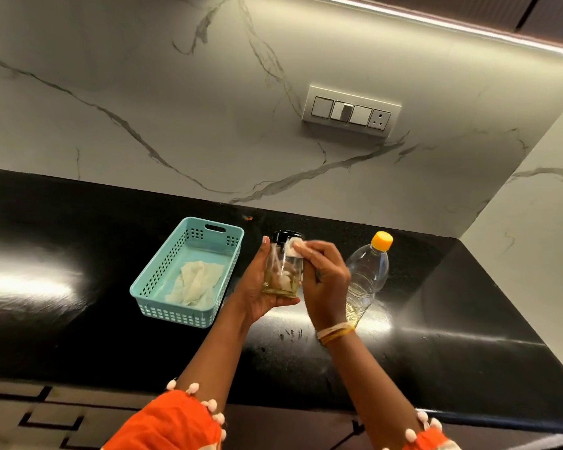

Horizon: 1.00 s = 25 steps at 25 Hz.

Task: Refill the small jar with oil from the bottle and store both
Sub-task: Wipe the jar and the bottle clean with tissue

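Note:
A small glass jar (284,275) with a black lid and a little yellow oil at its bottom is held above the black counter. My left hand (257,284) grips it from the left and below. My right hand (324,277) presses a small white tissue (295,247) against the jar's upper right side, just under the lid. A clear plastic oil bottle (368,274) with an orange cap stands upright on the counter just right of my right hand, with a little oil left in it.
A teal plastic basket (163,284) with a crumpled white cloth (197,284) inside sits on the black counter (78,254) left of the jar. A marble wall with a switch plate (351,112) rises behind; another wall closes the right side.

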Tool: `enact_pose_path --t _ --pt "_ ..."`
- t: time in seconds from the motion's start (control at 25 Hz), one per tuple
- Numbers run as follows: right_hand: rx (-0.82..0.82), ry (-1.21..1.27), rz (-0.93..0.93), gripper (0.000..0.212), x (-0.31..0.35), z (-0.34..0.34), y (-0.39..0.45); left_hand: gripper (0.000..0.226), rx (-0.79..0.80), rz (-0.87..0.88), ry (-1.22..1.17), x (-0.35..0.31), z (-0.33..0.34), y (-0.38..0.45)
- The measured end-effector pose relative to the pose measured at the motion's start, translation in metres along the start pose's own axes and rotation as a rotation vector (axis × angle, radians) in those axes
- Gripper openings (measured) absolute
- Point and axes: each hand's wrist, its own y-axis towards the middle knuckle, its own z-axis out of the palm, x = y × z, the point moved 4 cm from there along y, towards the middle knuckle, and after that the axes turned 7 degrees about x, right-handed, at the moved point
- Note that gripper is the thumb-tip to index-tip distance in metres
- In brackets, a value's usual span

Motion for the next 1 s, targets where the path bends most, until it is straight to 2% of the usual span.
enact_pose_path --t 0.12,0.24,0.4,0.56,0.76,0.84,1.0 --pt "0.112 -0.045 -0.091 0.031 0.011 0.001 -0.050 0.088 0.016 0.018 0.003 -0.003 0.001 0.000" --pt "0.142 -0.065 -0.078 0.035 0.007 -0.001 -0.056 0.092 -0.016 0.029 0.031 0.002 -0.004 0.004" --pt "0.049 -0.053 -0.007 0.021 -0.004 -0.004 0.003 0.073 0.043 0.063 0.046 0.002 0.004 0.001" --pt "0.028 -0.042 0.035 0.023 -0.012 -0.002 0.022 0.063 0.013 0.054 -0.010 0.002 0.005 -0.001" --pt "0.193 -0.061 -0.089 0.032 0.001 0.000 -0.045 0.067 -0.024 0.060 -0.120 0.000 -0.003 0.007" --pt "0.224 -0.044 -0.096 0.034 0.002 -0.002 -0.058 0.071 -0.037 0.054 -0.074 -0.001 -0.004 0.009" --pt "0.097 -0.034 -0.030 0.028 -0.002 -0.007 -0.018 0.081 -0.033 0.029 0.069 0.000 -0.003 0.007"
